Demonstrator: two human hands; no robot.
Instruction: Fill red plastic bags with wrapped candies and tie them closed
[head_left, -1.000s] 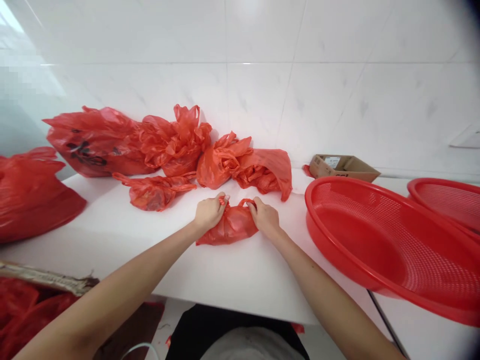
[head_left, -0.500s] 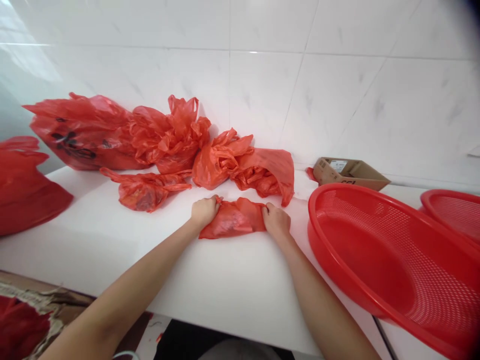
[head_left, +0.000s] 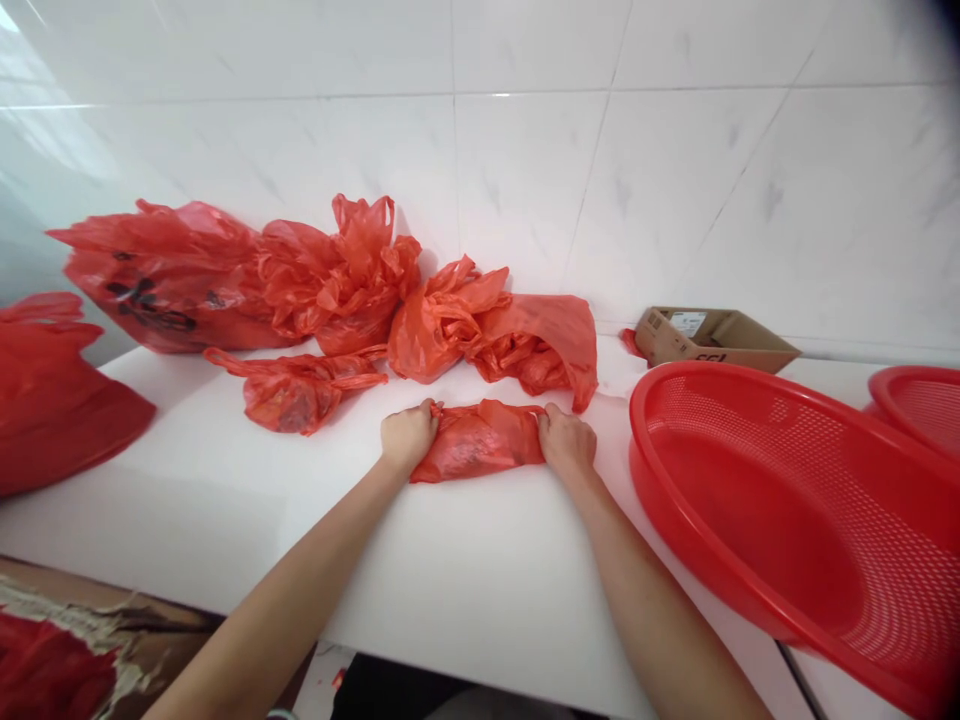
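Gripping the bag (head_left: 484, 442) by its ends, with left hand (head_left: 409, 437) and right hand (head_left: 568, 441) curled closed. Best to pull evenly, low over the desk (head_left: 457, 570)

Here on the table (head_left: 480, 580), a bag (head_left: 484, 442) sits between the left hand (head_left: 409, 436) and the right hand (head_left: 568, 440). Behind it, a row of bags (head_left: 435, 335) stretches leftward along the wall (head_left: 525, 50)! Before that row, left of the hands, lies another bag (head_left: 289, 395); farther left, one more bag (head_left: 64, 405). Now right: a basket (head_left: 757, 510), a second basket (head_left: 919, 398) beyond it, and a box (head_left: 679, 345) behind, near the wall. Front left, past the table's edge: a carton (head_left: 131, 640).
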